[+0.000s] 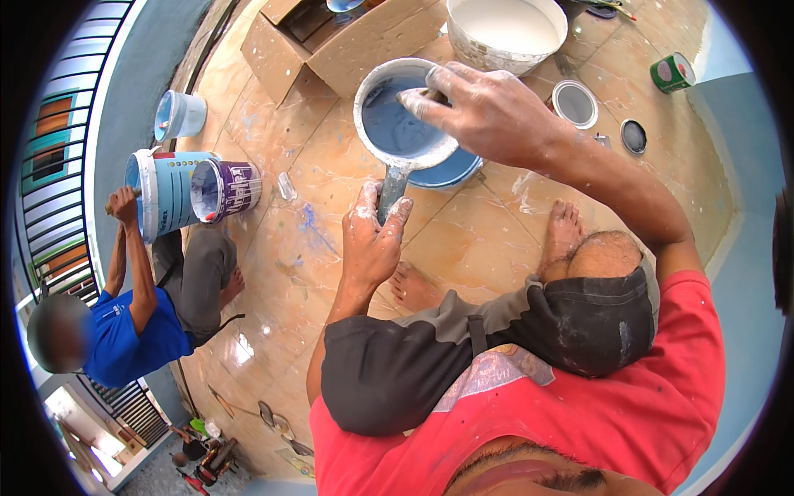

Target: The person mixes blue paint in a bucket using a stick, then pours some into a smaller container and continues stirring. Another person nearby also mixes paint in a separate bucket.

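My left hand [372, 236] is closed round the handle of a paint-smeared white dipper [394, 183], which is held up in front of me. Grey-blue paint [399, 131] lies inside it. Over the dipper's right rim, my right hand [490, 112] pinches a short, dark, stick-like tool [435, 96]; its lower part is hidden, so its exact kind is unclear. Pale paint coats the fingers of both hands. Partly covered by the dipper, a container of blue paint [451, 173] stands on the floor just below it.
A cardboard box [351, 58] and a tub of white paint [504, 59] stand ahead. Lids [575, 104] and a green can [672, 73] lie right. At left, a co-worker in blue [149, 326] grips a stick at a light-blue bucket [169, 194], beside a purple bucket [236, 190].
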Available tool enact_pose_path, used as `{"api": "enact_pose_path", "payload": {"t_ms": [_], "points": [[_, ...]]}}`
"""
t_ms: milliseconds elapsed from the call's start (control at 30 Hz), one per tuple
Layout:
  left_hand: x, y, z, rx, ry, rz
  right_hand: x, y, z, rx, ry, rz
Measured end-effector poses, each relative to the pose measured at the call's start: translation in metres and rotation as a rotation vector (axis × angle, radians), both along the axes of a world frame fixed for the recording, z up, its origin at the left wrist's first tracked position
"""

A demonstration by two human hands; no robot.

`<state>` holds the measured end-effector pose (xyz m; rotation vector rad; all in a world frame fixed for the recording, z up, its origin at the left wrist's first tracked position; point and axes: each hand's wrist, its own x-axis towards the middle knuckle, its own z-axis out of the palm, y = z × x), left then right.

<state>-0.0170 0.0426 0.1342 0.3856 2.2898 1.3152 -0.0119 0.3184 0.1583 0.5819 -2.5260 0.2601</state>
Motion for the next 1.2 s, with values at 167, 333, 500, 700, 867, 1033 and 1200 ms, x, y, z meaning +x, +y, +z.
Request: {"api": "enact_pose_path", "payload": {"t_ms": [167,333,500,700,867,1033,1200], "points": [[0.000,-0.001,0.003,-0.092,0.036,0.032,0.010,-0.002,-0.016,0.166,-0.084,0.039],[0.001,-0.001,0.001,-0.098,0.018,0.055,0.028,-0.019,-0.008,-0.047,-0.343,0.019],[0.002,0.001,-0.005,-0.073,0.006,0.014,0.011,-0.032,-0.004,-0.503,-0.487,-0.025],[0.002,-0.006,-0.005,-0.016,-0.029,0.017,-0.013,-0.018,-0.003,-0.638,-0.314,-0.078],[0.002,-0.008,-0.005,0.014,-0.079,0.013,-0.005,-0.003,0.000,-0.319,-0.216,0.007],[-0.001,-0.006,0.000,0.008,-0.111,0.046,-0.005,0.010,-0.012,0.031,-0.003,0.213],[-0.004,-0.007,0.005,-0.121,0.020,0.009,0.014,0.007,-0.025,0.135,-0.084,0.101]]}}
